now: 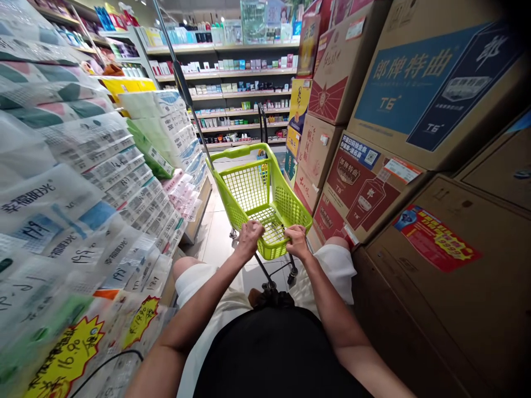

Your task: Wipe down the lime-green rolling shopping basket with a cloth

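Observation:
A lime-green plastic shopping cart (pixel 244 185) on grey metal legs with casters stands right in front of me. Its basket has lattice walls, and no goods show inside it. My left hand (pixel 250 239) is closed over the near rim on the left side. On the right side of the same rim, my right hand (pixel 296 240) is wrapped with fingers curled over the edge. A tall thin grey pole with a black sleeve (pixel 182 83) rises beside the basket's far left corner; its lower attachment is hard to make out.
Stacked tissue packs (pixel 136 182) with handwritten price signs (pixel 70 354) line the left side. Piled cartons (pixel 352 188) hem in the right. Shelves of small boxed goods (pixel 249 88) cross the far end. A strip of pale tiled floor (pixel 211 235) runs between.

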`<state>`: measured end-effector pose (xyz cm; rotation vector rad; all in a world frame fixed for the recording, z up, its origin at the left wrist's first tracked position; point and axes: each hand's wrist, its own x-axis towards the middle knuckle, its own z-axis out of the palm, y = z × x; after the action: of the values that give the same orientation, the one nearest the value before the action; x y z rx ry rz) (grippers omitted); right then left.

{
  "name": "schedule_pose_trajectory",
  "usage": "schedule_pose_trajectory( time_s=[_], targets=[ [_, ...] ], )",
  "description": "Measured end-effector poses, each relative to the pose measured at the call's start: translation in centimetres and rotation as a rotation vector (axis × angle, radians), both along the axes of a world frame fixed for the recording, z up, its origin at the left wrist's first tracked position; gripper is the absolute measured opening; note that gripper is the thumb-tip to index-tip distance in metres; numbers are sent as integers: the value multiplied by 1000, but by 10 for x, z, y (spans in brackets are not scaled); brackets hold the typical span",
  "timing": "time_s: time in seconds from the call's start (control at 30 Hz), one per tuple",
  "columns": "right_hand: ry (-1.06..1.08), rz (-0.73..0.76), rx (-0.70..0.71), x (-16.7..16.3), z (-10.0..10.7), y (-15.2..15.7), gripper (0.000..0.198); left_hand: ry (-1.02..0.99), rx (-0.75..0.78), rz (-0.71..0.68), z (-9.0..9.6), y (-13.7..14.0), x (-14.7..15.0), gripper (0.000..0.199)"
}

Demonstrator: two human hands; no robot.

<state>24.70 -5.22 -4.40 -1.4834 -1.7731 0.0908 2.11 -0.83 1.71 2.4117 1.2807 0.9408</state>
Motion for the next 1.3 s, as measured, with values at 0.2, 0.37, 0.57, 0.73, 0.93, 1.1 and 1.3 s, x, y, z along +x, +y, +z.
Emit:
schedule_pose_trajectory(
  time_s=[0.2, 0.37, 0.57, 0.73, 0.93, 1.1, 1.3],
  targets=[
    [-6, 8, 1, -1, 1, -1, 20, 119, -51, 227, 17, 25, -1, 28],
    [-19, 1, 17, 2, 2, -3, 18, 179, -37, -82, 5, -4, 3, 30],
    [-42, 7, 3, -2, 5, -4, 20, 108, -64, 274, 24, 41, 4, 18],
    [-44, 12, -20, -3, 9, -7, 22, 218, -23, 293, 17, 35, 3, 23],
    [-121, 95, -74, -30, 19, -24, 45, 266, 5, 217, 3, 3, 4, 22],
    [-92, 205, -86, -80, 14, -26, 42, 306, -97, 381, 37, 47, -1, 27],
    [-55, 246, -59, -81, 13, -24, 41, 254, -61, 369, 29, 37, -3, 27]
  ],
)
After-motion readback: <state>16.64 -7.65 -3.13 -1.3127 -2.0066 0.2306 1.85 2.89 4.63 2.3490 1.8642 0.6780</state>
